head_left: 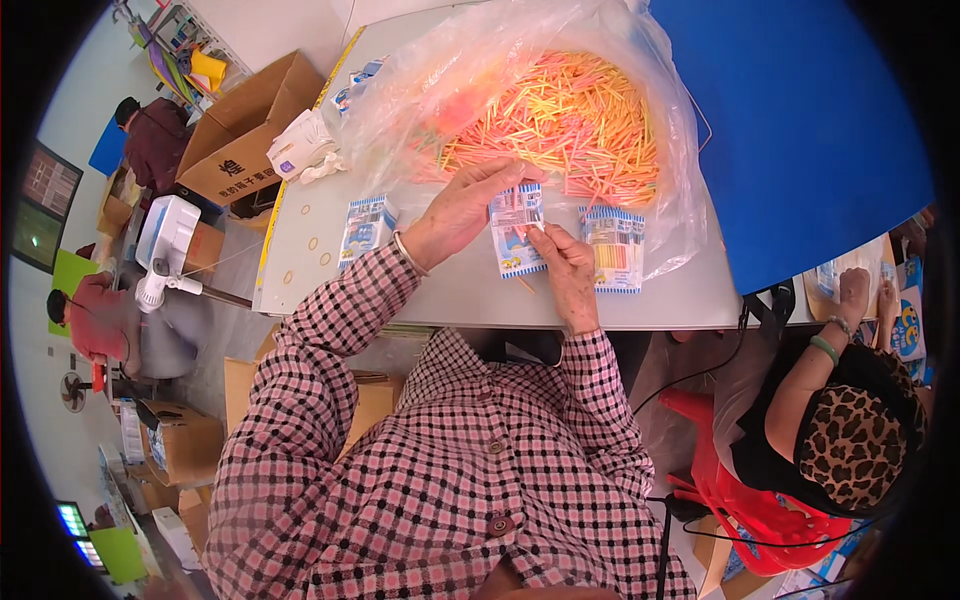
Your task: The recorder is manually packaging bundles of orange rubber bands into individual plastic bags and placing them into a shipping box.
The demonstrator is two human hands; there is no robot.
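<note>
A small blue-and-white printed packet (516, 262) with a see-through part is held up between my two hands. My left hand (452, 212) is closed on its upper end, fingertips at the top edge. My right hand (568, 268) pinches its right side with the thumb across the front. Just right of it, a similar packet (614, 262) lies on the table, with thin yellow sticks showing through. A stack of such packets (368, 228) sits left of my left wrist. Beyond my hands, a heap of thin pink and yellow sticks (585, 115) fills a large clear plastic bag (395, 120).
The grey table (310, 265) bears a white tissue pack (302, 145) at left. A blue panel (800, 140) stands at right. Close on my right, another person (850, 430) works near a red plastic stool (715, 470). Cardboard boxes (240, 140) stand beyond the table's left edge.
</note>
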